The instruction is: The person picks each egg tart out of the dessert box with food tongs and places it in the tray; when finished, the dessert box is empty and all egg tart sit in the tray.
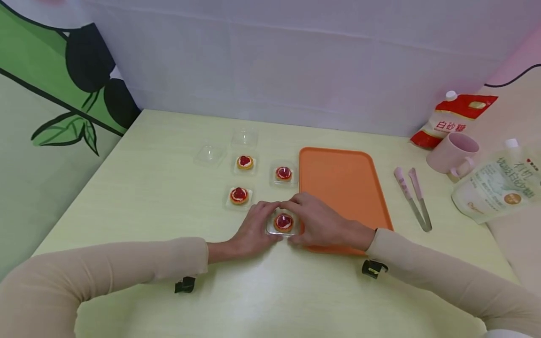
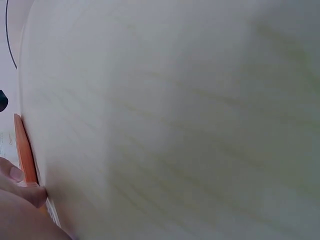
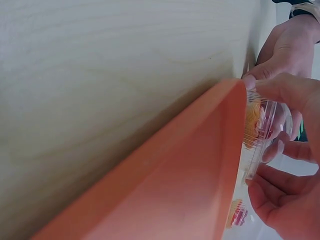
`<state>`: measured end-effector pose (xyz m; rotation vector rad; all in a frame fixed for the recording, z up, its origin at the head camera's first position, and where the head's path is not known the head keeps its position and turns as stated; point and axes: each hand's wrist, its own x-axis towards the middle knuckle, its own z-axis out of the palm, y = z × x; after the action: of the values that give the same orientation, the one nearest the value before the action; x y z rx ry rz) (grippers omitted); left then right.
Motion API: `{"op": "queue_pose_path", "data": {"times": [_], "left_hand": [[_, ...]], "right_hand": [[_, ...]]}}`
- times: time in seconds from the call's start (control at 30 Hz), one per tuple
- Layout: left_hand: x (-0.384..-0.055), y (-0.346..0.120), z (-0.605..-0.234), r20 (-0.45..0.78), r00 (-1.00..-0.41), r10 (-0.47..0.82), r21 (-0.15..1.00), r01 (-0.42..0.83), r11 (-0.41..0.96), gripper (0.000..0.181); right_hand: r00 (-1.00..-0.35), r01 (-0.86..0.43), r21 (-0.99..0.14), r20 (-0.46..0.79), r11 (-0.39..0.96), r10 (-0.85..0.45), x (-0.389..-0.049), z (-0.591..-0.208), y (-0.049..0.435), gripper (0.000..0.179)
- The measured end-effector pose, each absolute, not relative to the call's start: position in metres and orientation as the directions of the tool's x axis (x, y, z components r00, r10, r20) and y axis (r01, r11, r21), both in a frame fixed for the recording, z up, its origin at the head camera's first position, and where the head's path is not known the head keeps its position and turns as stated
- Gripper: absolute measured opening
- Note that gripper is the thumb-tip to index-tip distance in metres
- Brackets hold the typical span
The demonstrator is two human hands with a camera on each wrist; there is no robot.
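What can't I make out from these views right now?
Head: side edges of the held box, covered by the left hand and right hand.
Head: near right corner of the orange tray, under the right sleeve.
Left wrist: part of the left hand, cut off at left and bottom.
Head: smallest print on the white bag, too small.

Clad in lt. beige, long L sleeve (image 1: 139,260) & matching R sleeve (image 1: 439,274), creased; fitted w/ blk. L-wrist unit (image 1: 184,285) & blk. R-wrist unit (image 1: 374,268), yellow-marked.
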<state>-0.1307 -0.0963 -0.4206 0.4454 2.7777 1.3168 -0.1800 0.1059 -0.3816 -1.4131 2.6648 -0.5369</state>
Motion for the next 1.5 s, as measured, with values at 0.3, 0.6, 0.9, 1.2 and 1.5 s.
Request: {"op": "queue_pose_path", "data": {"times": [0.3, 0.6, 0.9, 1.2, 1.5], "left_hand": [[-0.131, -0.097, -0.422, 0.086, -0.961, 0.264, 0.764, 0.234, 0.601, 0.071], [-0.133, -0.098, -0.42, 0.094, -0.957, 0.275, 0.765, 0.246, 0.596, 0.073], [-0.132, -0.099, -0.424, 0.097, -0.957, 0.275, 0.757, 0.25, 0.603, 0.071], [-0.134, -0.1, -0.427, 0.131, -0.951, 0.28, 0.754, 0.279, 0.595, 0.073], [-0.135, -0.101, -0.428, 0.101, -0.953, 0.284, 0.776, 0.254, 0.577, 0.077]], "right_hand": [[-0.561, -0.804, -0.292, 0.089, 0.518, -0.823, -0.183, -0.379, 0.105, 0.073], [-0.545, -0.822, -0.257, 0.094, 0.508, -0.833, -0.186, -0.377, 0.106, 0.074], [-0.5, -0.863, -0.154, 0.124, 0.481, -0.857, -0.18, -0.38, 0.105, 0.077], [-0.479, -0.875, -0.166, 0.149, 0.455, -0.865, -0.182, -0.382, 0.103, 0.074], [-0.498, -0.847, -0.273, 0.103, 0.457, -0.861, -0.193, -0.377, 0.104, 0.065]]}}
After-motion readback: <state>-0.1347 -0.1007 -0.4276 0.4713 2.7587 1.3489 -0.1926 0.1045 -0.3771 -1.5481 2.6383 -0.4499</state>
